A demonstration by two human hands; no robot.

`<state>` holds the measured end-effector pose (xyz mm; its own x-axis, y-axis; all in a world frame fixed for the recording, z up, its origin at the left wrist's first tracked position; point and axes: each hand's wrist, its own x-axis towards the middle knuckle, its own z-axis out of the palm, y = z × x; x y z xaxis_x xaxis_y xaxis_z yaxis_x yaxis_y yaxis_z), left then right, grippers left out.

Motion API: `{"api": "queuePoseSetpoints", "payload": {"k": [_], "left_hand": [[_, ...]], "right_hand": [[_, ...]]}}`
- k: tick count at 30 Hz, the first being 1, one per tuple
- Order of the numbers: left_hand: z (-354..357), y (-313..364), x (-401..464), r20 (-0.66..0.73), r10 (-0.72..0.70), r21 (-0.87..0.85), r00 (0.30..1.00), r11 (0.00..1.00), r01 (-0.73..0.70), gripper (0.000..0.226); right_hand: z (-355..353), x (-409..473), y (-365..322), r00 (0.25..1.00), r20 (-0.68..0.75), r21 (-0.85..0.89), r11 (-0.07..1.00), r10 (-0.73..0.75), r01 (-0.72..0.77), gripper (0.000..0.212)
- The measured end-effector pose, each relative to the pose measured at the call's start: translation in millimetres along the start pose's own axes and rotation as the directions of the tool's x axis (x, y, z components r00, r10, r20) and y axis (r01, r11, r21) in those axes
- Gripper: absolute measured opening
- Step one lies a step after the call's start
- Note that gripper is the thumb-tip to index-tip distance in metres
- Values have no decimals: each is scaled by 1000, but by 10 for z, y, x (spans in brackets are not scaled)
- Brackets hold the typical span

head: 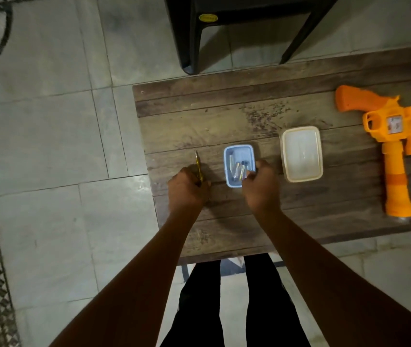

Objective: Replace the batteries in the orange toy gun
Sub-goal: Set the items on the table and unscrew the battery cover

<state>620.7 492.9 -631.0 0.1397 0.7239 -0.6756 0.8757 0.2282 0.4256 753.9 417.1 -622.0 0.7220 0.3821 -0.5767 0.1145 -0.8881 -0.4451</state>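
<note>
The orange toy gun (389,144) lies at the right end of the wooden table (224,113), barrel toward me, out of reach of both hands. A small blue tray (239,148) in the middle holds several batteries (238,167). My right hand (259,186) reaches into the tray's near right corner with curled fingers on the batteries. My left hand (187,189) grips a yellow screwdriver (198,165) just left of the tray, its tip pointing away from me.
A cream plastic container (302,154) sits between the blue tray and the gun. A black chair (237,28) stands beyond the table's far edge. Tiled floor lies to the left, and my legs are below the table's near edge.
</note>
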Motion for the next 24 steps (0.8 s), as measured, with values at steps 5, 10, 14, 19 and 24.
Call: {"api": "queuePoseSetpoints", "payload": {"k": [5,10,14,19,24], "left_hand": [[-35,-28,-96,23,-9,-40,1000,999,10,20],[-251,58,-435,-62,61,-51,996,997,-64,14],[-586,282,-934,-143,141,-119,980,980,-158,6],[-1112,750,-1772,-156,285,-288,946,903,-320,10],[-1423,1140,-2652,-159,405,-399,900,808,-434,3]], "right_hand": [[-37,-26,24,1000,25,1,1000,16,-16,24],[-325,-299,-63,999,27,-44,998,-34,35,35],[-793,-772,-185,987,-45,37,987,-155,157,29],[-1569,-1570,-421,968,-94,335,908,-234,252,25],[-2319,-2335,-481,950,-208,533,787,-234,311,30]]}}
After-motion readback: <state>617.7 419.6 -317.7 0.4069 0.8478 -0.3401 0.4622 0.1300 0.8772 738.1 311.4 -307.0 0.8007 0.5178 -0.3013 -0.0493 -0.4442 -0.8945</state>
